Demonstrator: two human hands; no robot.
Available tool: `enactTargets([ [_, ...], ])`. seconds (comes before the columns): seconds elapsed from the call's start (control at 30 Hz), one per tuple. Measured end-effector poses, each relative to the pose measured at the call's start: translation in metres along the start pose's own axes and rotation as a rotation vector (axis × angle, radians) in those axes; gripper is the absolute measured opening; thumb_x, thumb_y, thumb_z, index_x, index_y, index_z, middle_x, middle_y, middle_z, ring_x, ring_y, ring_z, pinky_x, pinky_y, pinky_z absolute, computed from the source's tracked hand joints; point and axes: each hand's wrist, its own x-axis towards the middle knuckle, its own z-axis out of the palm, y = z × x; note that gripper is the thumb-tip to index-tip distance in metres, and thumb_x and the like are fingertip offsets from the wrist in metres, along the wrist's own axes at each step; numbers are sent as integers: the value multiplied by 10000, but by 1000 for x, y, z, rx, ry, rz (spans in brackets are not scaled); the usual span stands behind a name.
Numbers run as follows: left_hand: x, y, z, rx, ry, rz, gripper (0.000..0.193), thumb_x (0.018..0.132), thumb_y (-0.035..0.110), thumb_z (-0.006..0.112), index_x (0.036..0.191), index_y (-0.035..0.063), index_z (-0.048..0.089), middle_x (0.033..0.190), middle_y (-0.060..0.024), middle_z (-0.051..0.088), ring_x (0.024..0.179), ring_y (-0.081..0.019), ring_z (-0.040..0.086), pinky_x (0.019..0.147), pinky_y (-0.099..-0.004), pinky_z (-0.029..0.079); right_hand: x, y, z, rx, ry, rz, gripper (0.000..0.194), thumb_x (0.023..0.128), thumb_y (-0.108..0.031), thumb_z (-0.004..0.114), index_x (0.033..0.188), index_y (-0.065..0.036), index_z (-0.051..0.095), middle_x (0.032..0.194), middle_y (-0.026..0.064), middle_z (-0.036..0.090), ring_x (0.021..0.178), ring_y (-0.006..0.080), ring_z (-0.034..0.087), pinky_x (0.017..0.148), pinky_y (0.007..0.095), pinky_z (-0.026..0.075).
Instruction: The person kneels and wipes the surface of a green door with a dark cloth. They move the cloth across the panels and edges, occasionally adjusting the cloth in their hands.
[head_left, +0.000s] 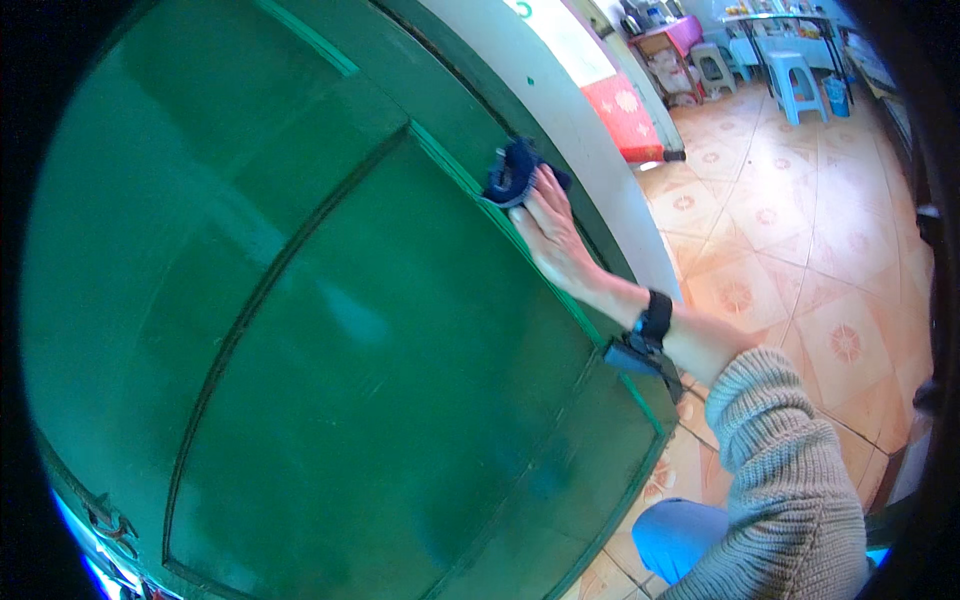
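Note:
My right hand (551, 225) presses a bunched dark blue cloth (514, 172) against a green panelled door (360, 315). The cloth lies on the door's outer frame strip, beside the raised light-green moulding (450, 161) and close to the edge by the white door frame. My fingers are spread over the cloth's right part. A black band with a dark device (649, 330) is on the wrist, and a grey knitted sleeve (787, 465) is pushed up the forearm. My left hand is out of view.
A metal latch (112, 525) is at the door's lower left. Right of the door are the white wall edge (600, 165) and a tiled floor (802, 247). Farther back stand a blue plastic stool (795, 82), a table and a blue bin (836, 97). A blue-clad knee (679, 536) shows below.

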Motion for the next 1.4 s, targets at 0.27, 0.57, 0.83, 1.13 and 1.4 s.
enactTargets([
  [0.27,32,-2,13,-61,20,51,682,1025,449,496,1461,-62,380,1475,-251,430,1325,-344,435,1126,-465,372,155,-28,25,-193,-124,-260,579,1069,-374,392,1595,-166,267,1690,119,113,1563,322,14,1259,464,51],
  [0.57,81,-17,-6,-62,0,-42,672,1027,430,504,1474,-53,367,1486,-240,422,1343,-335,418,1140,-459,353,89,-36,5,-96,-127,-151,495,1060,-218,473,1535,-105,391,1650,129,238,1552,298,123,1252,425,99],
  [0.83,56,-72,-63,14,59,-324,666,1029,414,510,1486,-45,355,1495,-231,414,1359,-327,403,1153,-454,336,168,-101,33,10,-45,-238,392,1019,-171,561,1378,-12,555,1560,175,413,1505,323,287,1230,440,187],
  [1.13,-56,-124,-227,-68,409,-941,660,1031,395,518,1499,-36,341,1506,-220,406,1377,-318,386,1168,-448,317,164,-218,72,-371,-170,-293,281,856,-94,659,1118,8,644,1330,205,556,1248,416,485,1088,520,344],
  [1.4,-70,-43,-316,147,518,-908,793,922,173,706,1546,-3,250,1527,-209,318,1424,-332,323,1162,-461,304,87,-433,165,-77,-736,-462,401,732,-213,744,1119,-163,655,1191,86,552,1123,296,506,991,516,372],
])
